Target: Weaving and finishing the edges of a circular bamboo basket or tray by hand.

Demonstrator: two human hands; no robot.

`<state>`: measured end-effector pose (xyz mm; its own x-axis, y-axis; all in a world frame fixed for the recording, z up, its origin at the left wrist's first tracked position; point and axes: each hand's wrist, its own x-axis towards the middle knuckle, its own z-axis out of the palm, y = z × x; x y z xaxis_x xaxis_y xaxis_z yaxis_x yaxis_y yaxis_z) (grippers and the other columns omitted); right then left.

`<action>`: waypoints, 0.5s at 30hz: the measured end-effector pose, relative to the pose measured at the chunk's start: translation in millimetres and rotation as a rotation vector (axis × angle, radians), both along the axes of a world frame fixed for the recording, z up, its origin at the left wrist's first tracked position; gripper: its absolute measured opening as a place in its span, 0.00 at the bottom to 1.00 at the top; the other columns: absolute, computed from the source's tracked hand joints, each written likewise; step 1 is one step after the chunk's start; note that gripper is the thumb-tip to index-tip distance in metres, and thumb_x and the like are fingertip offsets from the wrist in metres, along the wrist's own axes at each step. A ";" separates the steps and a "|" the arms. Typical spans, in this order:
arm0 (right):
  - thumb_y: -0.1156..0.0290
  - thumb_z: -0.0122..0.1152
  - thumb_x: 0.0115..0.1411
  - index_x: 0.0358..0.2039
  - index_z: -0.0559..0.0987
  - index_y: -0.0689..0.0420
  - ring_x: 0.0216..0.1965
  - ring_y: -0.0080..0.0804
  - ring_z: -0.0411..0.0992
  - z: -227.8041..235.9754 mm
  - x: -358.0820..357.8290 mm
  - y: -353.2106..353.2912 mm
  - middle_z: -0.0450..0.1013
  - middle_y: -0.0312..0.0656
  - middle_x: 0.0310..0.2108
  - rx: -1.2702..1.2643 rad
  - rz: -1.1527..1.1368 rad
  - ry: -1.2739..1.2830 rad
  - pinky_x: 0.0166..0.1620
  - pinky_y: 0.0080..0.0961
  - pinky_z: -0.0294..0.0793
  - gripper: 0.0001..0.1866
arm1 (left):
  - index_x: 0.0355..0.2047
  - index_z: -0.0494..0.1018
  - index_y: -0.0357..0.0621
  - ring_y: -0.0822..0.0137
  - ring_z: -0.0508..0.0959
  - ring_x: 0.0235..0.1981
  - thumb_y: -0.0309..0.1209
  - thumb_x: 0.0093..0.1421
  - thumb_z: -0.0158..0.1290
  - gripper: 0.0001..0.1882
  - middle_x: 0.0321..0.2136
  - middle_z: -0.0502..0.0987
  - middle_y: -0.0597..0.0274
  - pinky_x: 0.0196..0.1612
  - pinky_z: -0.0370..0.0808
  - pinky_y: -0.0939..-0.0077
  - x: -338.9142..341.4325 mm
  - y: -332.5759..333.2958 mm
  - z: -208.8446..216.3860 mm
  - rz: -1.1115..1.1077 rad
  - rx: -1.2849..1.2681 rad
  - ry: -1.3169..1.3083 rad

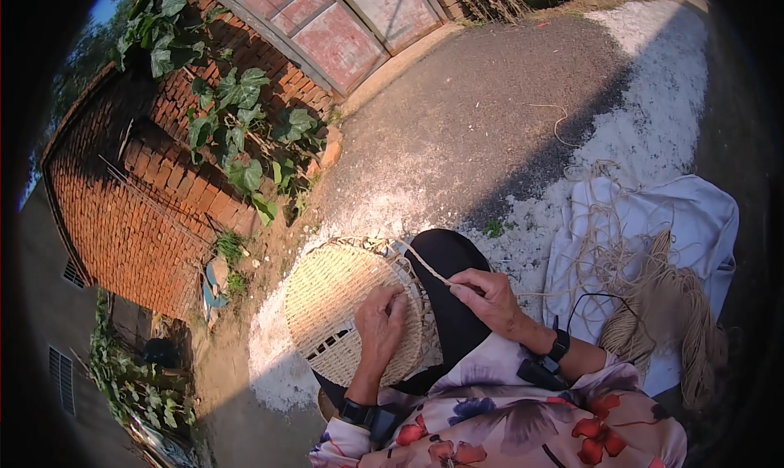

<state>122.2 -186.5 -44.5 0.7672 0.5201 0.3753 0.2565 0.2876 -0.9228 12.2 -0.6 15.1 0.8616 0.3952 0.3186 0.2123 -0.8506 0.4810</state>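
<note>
Two bare hands show in the head view. The left hand (380, 325) lies curled on a round woven piece (327, 288), whose face spreads mostly toward its ten o'clock; whether those fingers grip it, I cannot tell. The right hand (490, 303) pinches a cord (426, 265) that slants toward ten o'clock to the piece's rim. At its three o'clock, tan hanks (696, 325) lie over white cloth (706, 211).

Beyond the basket (320, 284): open room over the pavement (474, 100), from where I stand.
Between basket and right hand (490, 303): a stretched cord (422, 264) bars the way.
Right side: cord tangle (603, 238) on white cloth (702, 202) blocks low passage.
</note>
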 end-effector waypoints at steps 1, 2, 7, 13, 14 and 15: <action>0.74 0.60 0.63 0.39 0.80 0.64 0.28 0.16 0.68 0.0 0.3 -0.7 0.75 0.36 0.27 -0.006 0.012 -0.002 0.32 0.18 0.69 0.07 | 0.36 0.79 0.44 0.60 0.75 0.26 0.31 0.57 0.57 0.08 0.25 0.74 0.59 0.35 0.69 0.66 0.4 -0.1 0.0 -0.001 0.001 0.005; 0.74 0.60 0.63 0.39 0.80 0.64 0.28 0.16 0.68 0.0 0.7 -1.1 0.75 0.36 0.27 -0.006 0.011 0.002 0.32 0.18 0.69 0.07 | 0.36 0.79 0.44 0.60 0.75 0.26 0.31 0.58 0.57 0.08 0.25 0.74 0.59 0.35 0.69 0.66 1.4 -0.1 0.3 -0.005 0.017 0.012; 0.75 0.58 0.63 0.40 0.80 0.64 0.28 0.14 0.68 7.4 -1.3 -2.0 0.75 0.34 0.28 0.068 0.049 0.089 0.32 0.16 0.69 0.08 | 0.37 0.80 0.44 0.58 0.76 0.27 0.31 0.57 0.57 0.09 0.25 0.74 0.57 0.35 0.69 0.64 0.7 1.8 1.6 -0.007 0.065 0.046; 0.75 0.60 0.62 0.40 0.81 0.62 0.28 0.24 0.74 16.7 -11.2 4.9 0.77 0.41 0.30 0.002 0.094 -0.164 0.33 0.20 0.72 0.08 | 0.41 0.78 0.42 0.68 0.75 0.27 0.34 0.63 0.54 0.11 0.31 0.77 0.59 0.33 0.70 0.72 -15.0 -15.9 15.2 0.042 -0.154 -0.121; 0.75 0.61 0.61 0.40 0.81 0.61 0.29 0.29 0.76 18.5 -13.5 6.8 0.78 0.44 0.31 -0.018 0.119 -0.239 0.33 0.23 0.74 0.08 | 0.43 0.76 0.41 0.70 0.74 0.26 0.35 0.66 0.52 0.12 0.33 0.78 0.60 0.32 0.71 0.74 -17.6 -24.2 22.9 -0.007 -0.652 -0.095; 0.74 0.62 0.60 0.40 0.81 0.60 0.30 0.35 0.77 12.5 -14.1 11.2 0.78 0.45 0.31 -0.065 0.161 -0.311 0.34 0.26 0.75 0.08 | 0.44 0.75 0.39 0.72 0.73 0.25 0.35 0.68 0.50 0.13 0.35 0.78 0.60 0.31 0.72 0.76 -20.8 -27.9 26.5 -0.068 -1.150 -0.069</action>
